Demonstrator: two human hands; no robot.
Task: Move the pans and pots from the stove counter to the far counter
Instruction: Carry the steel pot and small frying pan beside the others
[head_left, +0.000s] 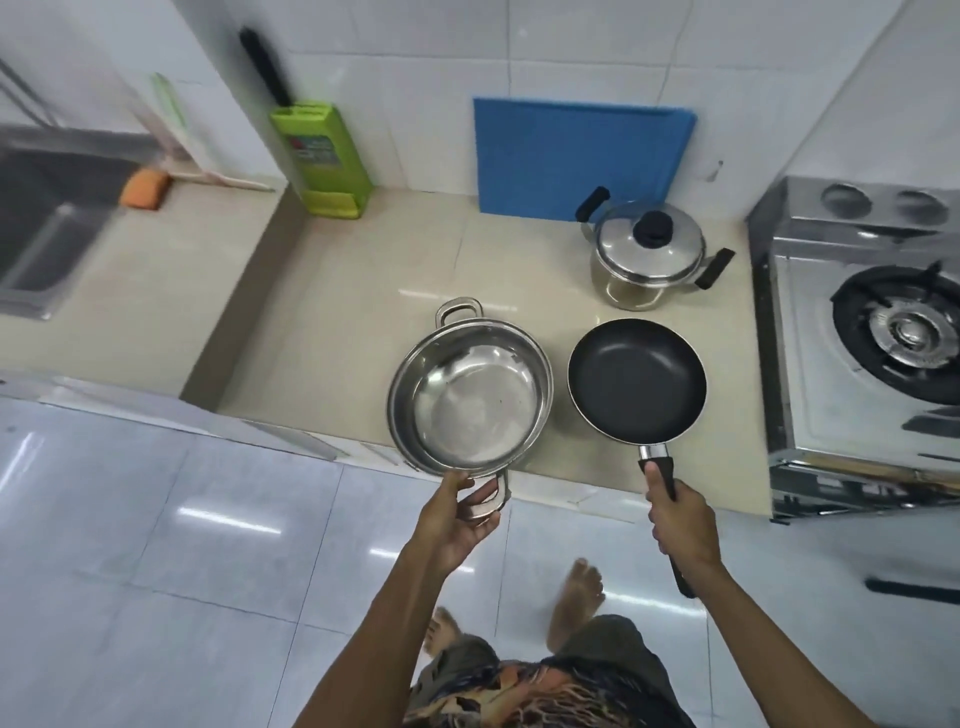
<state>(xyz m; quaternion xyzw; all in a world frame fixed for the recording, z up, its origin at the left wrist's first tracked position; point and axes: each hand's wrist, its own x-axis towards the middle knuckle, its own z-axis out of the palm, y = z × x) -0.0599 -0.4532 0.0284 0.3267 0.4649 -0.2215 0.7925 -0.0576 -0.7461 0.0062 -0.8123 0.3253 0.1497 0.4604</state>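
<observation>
1. Beige counter (363, 291) runs along a white tiled wall; a gas stove (857, 332) stands at its right end and a steel sink (47, 234) lies at far left.
2. Left hand (457, 514) is closed on the near loop handle of the open steel pot (470, 389). The pot is empty, tilted slightly, and sits over the front edge of the counter; whether its base touches the surface cannot be told.
3. Right hand (683, 525) is wrapped around the black handle of the frying pan (636, 382). The pan is dark inside, empty, and lies just right of the steel pot, near but apart from it, over the front part of the counter.
4. Lidded pot (647, 254) stands on the counter behind the frying pan, close to the stove, with a black knob on its lid and black side handles. No hand touches it.
5. Blue board (582, 156) leans against the wall behind the lidded pot.
6. Green knife block (322, 156) stands against the wall corner to the left; an orange sponge (144, 189) lies near the sink.
</observation>
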